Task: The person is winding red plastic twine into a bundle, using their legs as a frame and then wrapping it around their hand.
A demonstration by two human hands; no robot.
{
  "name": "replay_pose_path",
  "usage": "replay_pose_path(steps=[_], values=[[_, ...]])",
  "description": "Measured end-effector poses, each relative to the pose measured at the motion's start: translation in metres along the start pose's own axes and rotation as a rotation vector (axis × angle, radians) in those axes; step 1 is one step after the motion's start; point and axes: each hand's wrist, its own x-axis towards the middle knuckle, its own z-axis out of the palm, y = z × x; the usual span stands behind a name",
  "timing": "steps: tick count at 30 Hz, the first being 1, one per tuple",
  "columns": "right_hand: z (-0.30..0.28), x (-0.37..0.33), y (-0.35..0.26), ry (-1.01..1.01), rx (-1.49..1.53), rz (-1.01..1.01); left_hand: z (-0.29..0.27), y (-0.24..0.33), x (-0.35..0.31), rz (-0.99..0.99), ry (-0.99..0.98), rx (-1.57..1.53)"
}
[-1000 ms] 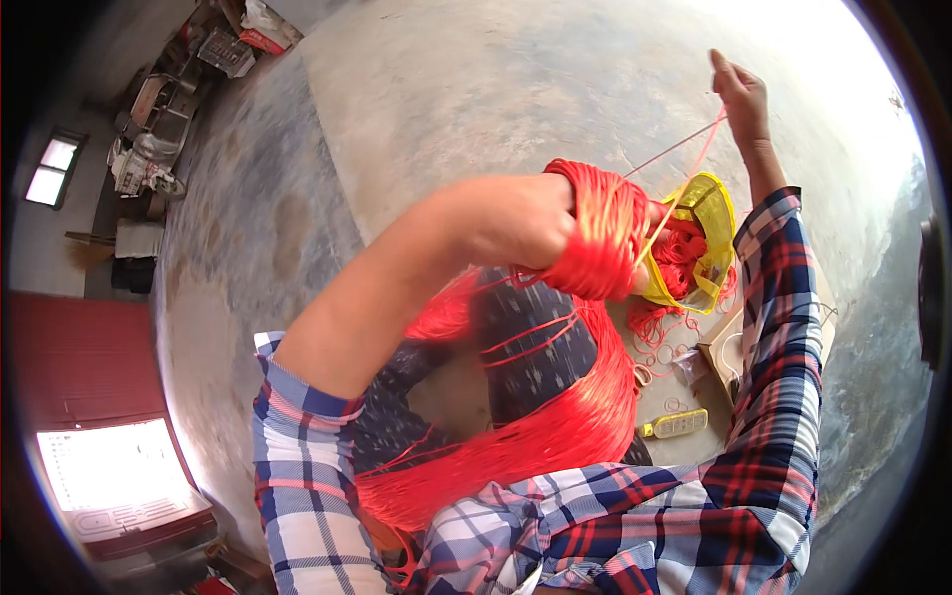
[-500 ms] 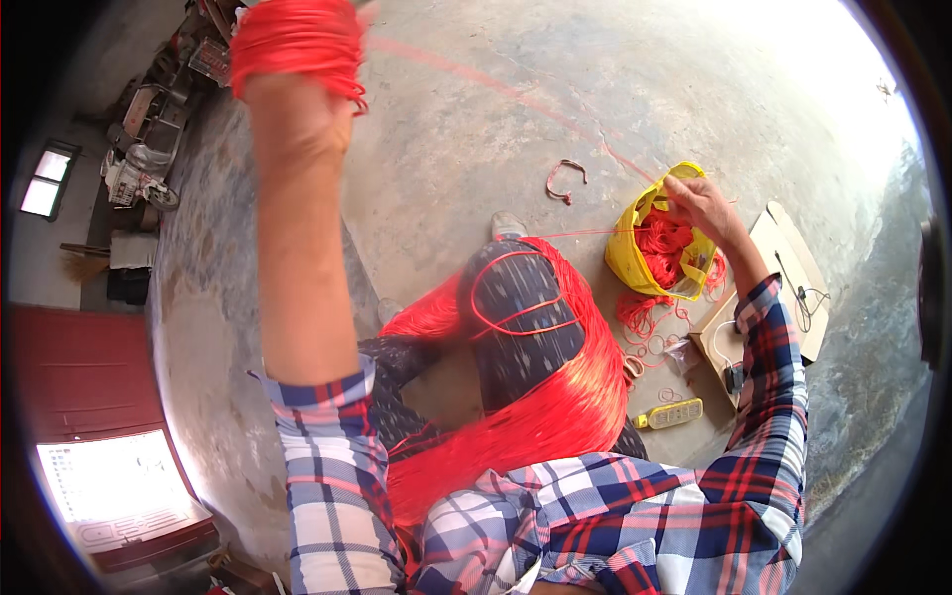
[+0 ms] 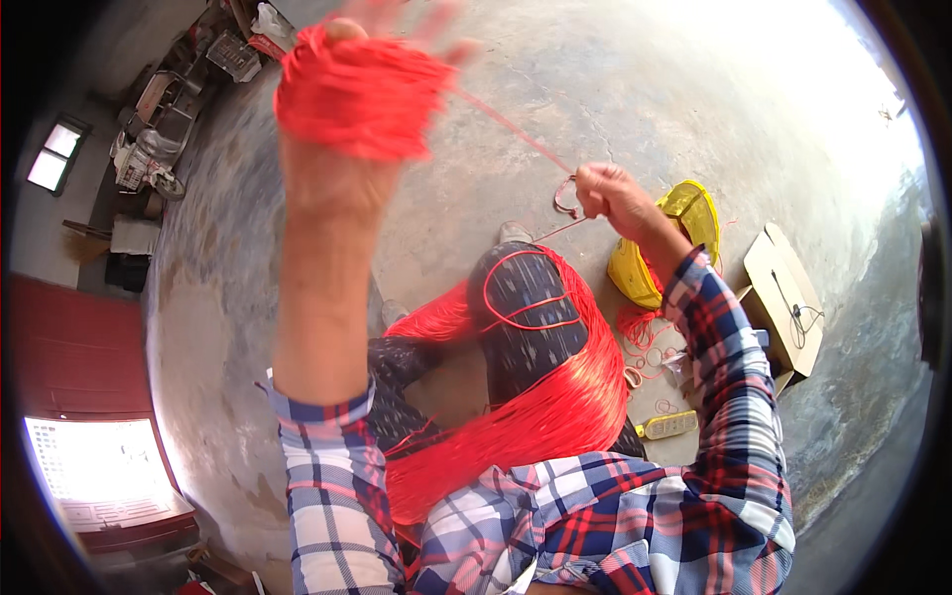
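Note:
My left hand [image 3: 369, 109], raised at the upper left, has thick turns of red cord [image 3: 347, 94] wound around it. Its blurred fingers stretch out apart beyond the coil. A single taut strand [image 3: 516, 134] crosses from the coil to my right hand [image 3: 617, 198], whose fingers are closed in a pinch on it. From there the strand continues down toward my knee. A large hank of red cord [image 3: 555, 407] lies draped over my lap and thigh, with a few loose loops [image 3: 491, 288] across the knee.
A yellow bag [image 3: 625, 270] with red cord inside stands beyond my right forearm. Near it are loose red cord [image 3: 640, 327], an open cardboard box [image 3: 783, 288] with a black cable, and a yellow power strip [image 3: 669, 424]. A short cord piece [image 3: 563, 203] lies on the floor.
My right hand has moved left and away from above the yellow bag, still pinching the strand. The coiled left hand has shifted right and turned, its fingers now showing spread.

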Motion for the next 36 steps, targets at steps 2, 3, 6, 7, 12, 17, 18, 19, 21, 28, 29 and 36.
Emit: replay_pose_path(steps=[2, 3, 6, 7, 12, 17, 18, 19, 21, 28, 29, 36], values=[[-0.008, -0.002, 0.024, 0.158, -0.145, 0.075, -0.042, 0.004, 0.005, 0.136, 0.161, 0.523], [-0.01, 0.0, 0.021, 0.196, -0.322, 0.1, -0.05, 0.013, -0.003, 0.154, 0.324, 0.817], [-0.062, -0.016, -0.017, 0.427, -0.928, -0.084, -0.117, -0.019, -0.026, 0.102, 0.118, 1.328], [-0.067, -0.02, -0.047, 0.483, -0.967, -0.272, -0.116, -0.025, -0.028, 0.098, 0.12, 1.32], [-0.004, -0.053, -0.204, 0.661, -1.135, -0.627, -0.077, -0.039, -0.015, -0.057, 0.25, 0.867], [0.069, -0.069, -0.196, 0.229, -0.684, -0.59, -0.08, -0.061, -0.009, 0.089, -0.102, 1.651], [0.073, -0.065, -0.187, 0.121, -0.538, -0.53, -0.084, -0.074, -0.026, -0.15, -0.38, 1.775], [0.072, -0.056, -0.169, 0.169, -0.447, -0.486, -0.094, -0.084, -0.047, -0.41, -0.661, 1.878], [0.037, -0.042, -0.13, 0.314, -0.437, -0.391, -0.007, -0.058, -0.066, -0.671, -1.007, 1.231], [0.004, -0.03, 0.028, 0.14, -0.227, 0.016, -0.022, -0.025, -0.007, 0.124, 0.263, 0.312], [0.0, -0.033, 0.034, 0.163, -0.204, 0.061, -0.065, -0.018, 0.01, 0.036, 0.474, 0.767], [-0.003, -0.03, -0.076, 0.428, -0.701, -0.234, -0.069, -0.078, -0.07, -0.488, -0.855, 1.766]])
